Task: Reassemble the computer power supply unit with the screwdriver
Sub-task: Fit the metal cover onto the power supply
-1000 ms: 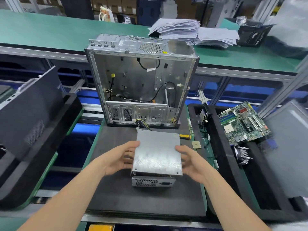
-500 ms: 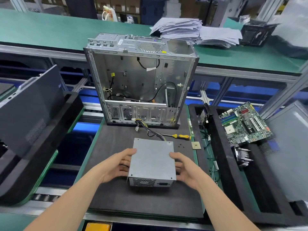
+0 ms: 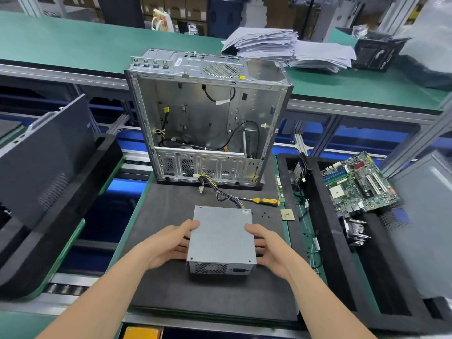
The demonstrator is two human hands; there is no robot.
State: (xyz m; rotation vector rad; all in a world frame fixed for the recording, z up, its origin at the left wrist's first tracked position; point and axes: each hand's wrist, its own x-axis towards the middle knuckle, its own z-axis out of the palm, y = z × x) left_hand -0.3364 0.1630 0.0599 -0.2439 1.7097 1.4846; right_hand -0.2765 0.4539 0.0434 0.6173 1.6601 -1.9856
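Both forearms run off the bottom edge. The left hand point(image 3: 171, 243) and right hand point(image 3: 269, 248) clasp opposite sides of the power supply unit point(image 3: 221, 236), fingers partly hidden behind its walls. I cannot tell whether it rests on the black mat point(image 3: 171, 289) or sits just above it. Its cable bundle point(image 3: 220, 192) crosses the tip of the screwdriver point(image 3: 265, 201). Beyond stands the open case point(image 3: 208, 118), then papers point(image 3: 264, 42) on the far counter point(image 3: 73, 42).

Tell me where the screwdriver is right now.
Head view: the screwdriver lies on the black mat, right of centre, just beyond the far right corner of the power supply, between it and the open case.
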